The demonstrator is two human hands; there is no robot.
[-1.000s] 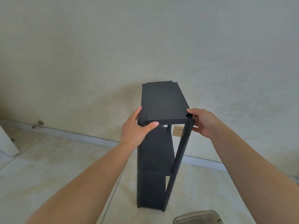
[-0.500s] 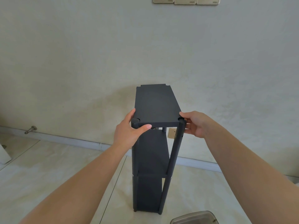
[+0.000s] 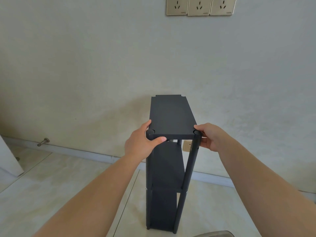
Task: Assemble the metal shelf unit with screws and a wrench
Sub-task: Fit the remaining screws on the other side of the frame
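On the tiled floor (image 3: 42,182) against the wall, the black shelf unit (image 3: 171,117) stands upright. Left hand (image 3: 142,144) and right hand (image 3: 210,137) each grip a near top corner post. Three sockets (image 3: 200,6) sit high on the wall, more fully in view than before; a door stop (image 3: 43,141) sits low left.

Both hands (image 3: 140,144) on black shelf unit (image 3: 171,117)

Head camera tilted up: three wall sockets (image 3: 201,6) came fully into view at top. My view of the shelf unit (image 3: 171,151) shifted from leaning toward upright. Clear container at bottom edge (image 3: 213,234) slid nearly out of sight.
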